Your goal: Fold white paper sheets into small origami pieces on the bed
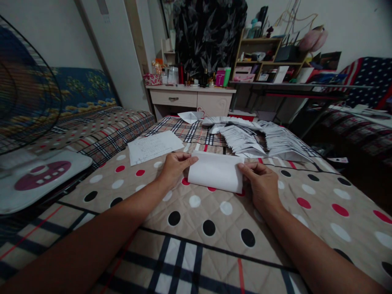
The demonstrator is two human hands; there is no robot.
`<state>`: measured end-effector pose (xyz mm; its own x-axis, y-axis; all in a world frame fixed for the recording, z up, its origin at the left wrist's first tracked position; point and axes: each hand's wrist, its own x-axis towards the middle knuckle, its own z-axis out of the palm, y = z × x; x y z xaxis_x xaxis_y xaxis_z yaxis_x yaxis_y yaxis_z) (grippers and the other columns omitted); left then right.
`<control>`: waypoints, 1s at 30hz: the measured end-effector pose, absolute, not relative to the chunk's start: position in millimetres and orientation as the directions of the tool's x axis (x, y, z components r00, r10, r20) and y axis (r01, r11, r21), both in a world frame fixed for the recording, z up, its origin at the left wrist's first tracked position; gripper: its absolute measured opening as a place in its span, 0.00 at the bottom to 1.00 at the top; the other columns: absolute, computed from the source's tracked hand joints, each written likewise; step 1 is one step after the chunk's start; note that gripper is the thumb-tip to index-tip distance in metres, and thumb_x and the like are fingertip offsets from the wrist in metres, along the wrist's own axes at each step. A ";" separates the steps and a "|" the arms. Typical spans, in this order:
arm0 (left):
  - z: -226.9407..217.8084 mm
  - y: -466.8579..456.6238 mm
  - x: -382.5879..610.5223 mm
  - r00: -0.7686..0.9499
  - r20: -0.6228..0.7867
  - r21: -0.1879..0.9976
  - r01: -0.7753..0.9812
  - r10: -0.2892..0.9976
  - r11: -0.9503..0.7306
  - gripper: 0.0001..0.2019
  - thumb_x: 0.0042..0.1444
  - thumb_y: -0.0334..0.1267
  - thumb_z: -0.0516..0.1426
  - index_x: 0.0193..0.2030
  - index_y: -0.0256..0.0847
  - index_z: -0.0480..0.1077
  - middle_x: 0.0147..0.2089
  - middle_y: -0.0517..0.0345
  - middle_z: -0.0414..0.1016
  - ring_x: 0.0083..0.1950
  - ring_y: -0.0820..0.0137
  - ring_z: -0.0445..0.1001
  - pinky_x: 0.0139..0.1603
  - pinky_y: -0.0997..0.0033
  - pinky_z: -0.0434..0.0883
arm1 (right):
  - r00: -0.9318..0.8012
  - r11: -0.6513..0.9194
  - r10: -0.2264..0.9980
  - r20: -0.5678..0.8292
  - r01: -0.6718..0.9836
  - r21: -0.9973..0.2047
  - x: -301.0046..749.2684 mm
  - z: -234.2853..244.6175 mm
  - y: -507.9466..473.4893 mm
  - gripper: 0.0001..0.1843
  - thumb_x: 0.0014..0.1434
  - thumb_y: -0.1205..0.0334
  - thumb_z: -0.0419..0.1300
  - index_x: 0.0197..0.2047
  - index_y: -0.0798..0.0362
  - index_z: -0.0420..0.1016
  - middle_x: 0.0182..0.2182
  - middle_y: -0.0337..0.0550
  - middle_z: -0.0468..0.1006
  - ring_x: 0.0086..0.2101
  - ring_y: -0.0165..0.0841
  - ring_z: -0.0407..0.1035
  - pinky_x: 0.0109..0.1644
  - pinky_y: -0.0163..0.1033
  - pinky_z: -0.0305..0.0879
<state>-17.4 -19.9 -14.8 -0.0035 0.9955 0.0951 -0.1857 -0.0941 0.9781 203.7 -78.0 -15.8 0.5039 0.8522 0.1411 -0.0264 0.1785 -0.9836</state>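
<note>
White paper (216, 172), upper corners within left fingers (189, 162) and right fingers (248, 170)

We've the paper (216, 173) btwn our L hand (176, 166) & R hand (263, 181), over the bedspread (191, 222). Loose sheet (155, 147) lies on bedspread to its L; paper stacks (243, 141) behind it, twd R. Dresser (174, 98) stands past bedspread's far end, bottles (181, 74) on top; shelf unit (260, 41) R of that. Fan (27, 83) far L.

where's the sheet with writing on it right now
In the head view, the sheet with writing lies on the polka-dot bedspread, beyond and to the left of the left hand and the held paper.
</note>
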 end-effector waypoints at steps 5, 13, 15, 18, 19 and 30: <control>-16.4 -18.7 -17.8 -0.008 0.120 0.976 -0.182 0.993 -0.120 0.18 0.31 0.44 0.72 0.24 0.34 0.74 0.24 0.59 0.75 0.25 0.76 0.68 0.27 0.76 0.64 | 0.496 0.169 0.859 0.130 -0.036 -0.985 202.3 -14.9 -78.5 0.15 0.40 0.55 0.73 0.24 0.55 0.75 0.14 0.33 0.67 0.17 0.24 0.56 0.20 0.33 0.49; -16.6 -18.8 -17.4 -0.019 0.120 0.977 -0.175 0.993 -0.121 0.19 0.31 0.45 0.72 0.24 0.35 0.73 0.24 0.61 0.74 0.25 0.76 0.68 0.27 0.76 0.63 | 0.487 0.169 0.862 0.139 -0.018 -0.985 202.8 -15.0 -79.6 0.15 0.40 0.55 0.73 0.24 0.55 0.75 0.14 0.33 0.67 0.16 0.24 0.55 0.20 0.34 0.48; -17.3 -18.7 -17.4 -0.020 0.127 0.977 -0.172 0.992 -0.129 0.19 0.31 0.44 0.72 0.25 0.35 0.72 0.24 0.61 0.74 0.25 0.76 0.68 0.27 0.76 0.63 | 0.488 0.176 0.860 0.148 -0.012 -0.984 202.8 -15.0 -79.4 0.15 0.40 0.54 0.73 0.24 0.55 0.75 0.14 0.32 0.67 0.17 0.24 0.55 0.20 0.34 0.48; -17.8 -18.5 -17.3 -0.020 0.138 0.974 -0.179 0.990 -0.139 0.18 0.32 0.43 0.72 0.24 0.35 0.72 0.24 0.61 0.73 0.25 0.76 0.68 0.27 0.76 0.63 | 0.491 0.178 0.860 0.143 -0.025 -0.984 202.3 -14.8 -79.4 0.16 0.39 0.54 0.74 0.24 0.55 0.75 0.14 0.32 0.67 0.16 0.24 0.55 0.20 0.34 0.48; -17.8 -18.5 -17.3 -0.020 0.140 0.973 -0.183 0.990 -0.142 0.18 0.32 0.43 0.72 0.24 0.35 0.72 0.23 0.61 0.73 0.25 0.76 0.68 0.27 0.76 0.63 | 0.491 0.174 0.860 0.138 -0.028 -0.984 202.1 -14.6 -79.5 0.16 0.39 0.54 0.74 0.24 0.55 0.75 0.14 0.32 0.66 0.16 0.24 0.55 0.20 0.34 0.48; -16.7 -19.2 -16.4 -0.025 0.130 0.972 -0.196 0.991 -0.132 0.18 0.33 0.42 0.72 0.25 0.36 0.70 0.23 0.63 0.73 0.24 0.77 0.68 0.26 0.78 0.63 | 0.495 0.164 0.860 0.127 -0.030 -0.986 200.3 -11.9 -81.8 0.15 0.40 0.56 0.73 0.24 0.55 0.74 0.13 0.32 0.66 0.16 0.23 0.55 0.20 0.33 0.48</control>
<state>-16.4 -19.2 -16.7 -0.0251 0.9912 0.1300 -0.1961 -0.1324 0.9716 200.3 -81.8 -11.9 0.4946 0.8597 0.1273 -0.0305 0.1635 -0.9861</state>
